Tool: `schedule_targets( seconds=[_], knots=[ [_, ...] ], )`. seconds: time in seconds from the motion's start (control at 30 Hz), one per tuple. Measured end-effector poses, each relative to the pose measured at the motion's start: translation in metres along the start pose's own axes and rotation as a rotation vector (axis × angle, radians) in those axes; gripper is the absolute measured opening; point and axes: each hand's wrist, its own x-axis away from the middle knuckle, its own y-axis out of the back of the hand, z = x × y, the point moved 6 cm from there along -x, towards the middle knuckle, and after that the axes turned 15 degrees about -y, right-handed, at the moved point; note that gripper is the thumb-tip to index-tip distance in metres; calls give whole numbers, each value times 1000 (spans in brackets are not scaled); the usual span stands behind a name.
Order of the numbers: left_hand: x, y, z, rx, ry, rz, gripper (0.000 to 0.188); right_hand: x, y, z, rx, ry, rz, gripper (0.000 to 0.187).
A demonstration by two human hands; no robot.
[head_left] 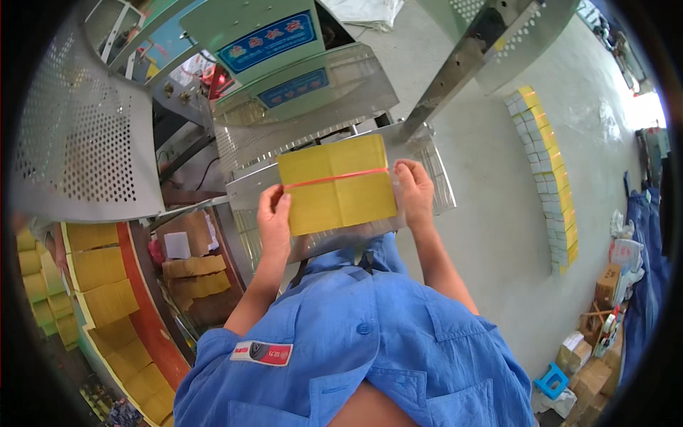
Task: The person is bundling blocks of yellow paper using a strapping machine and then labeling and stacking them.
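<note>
A flat bundle of yellow paper [334, 203], with a crease down its middle and a red band across it, lies in front of me over a metal machine table [245, 186]. My left hand [274, 217] is closed on the bundle's left edge, its thumb beside the red band. At the right edge, close to the band's end, my right hand [416, 191] is closed with its fingers curled against the bundle's side. What those right fingertips touch underneath is hidden.
Behind the table stands a pale green machine [263, 32] with a shiny metal cover. A perforated guard [92, 135] rises at left, above stacked yellow paper [107, 267]. A metal bar [462, 64] slants at upper right. A long row of yellow-and-white bundles [548, 174] lines the floor; cardboard boxes [590, 377] sit lower right.
</note>
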Motion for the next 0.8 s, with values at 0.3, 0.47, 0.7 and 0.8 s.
schedule_targets(
  seconds=[0.3,0.47,0.7,0.8],
  knots=[
    [-3,16,4,-34,-43,95,13,-6,-30,-27,-226,-161,160,13],
    [-12,15,11,-104,-65,186,16,-17,-16,-24,-15,-169,83,14],
    [-23,20,85,238,498,117,39,-51,-32,-88,373,169,71,31],
    [-8,39,130,169,346,121,35,-19,-43,-84,225,-90,43,35]
  ],
)
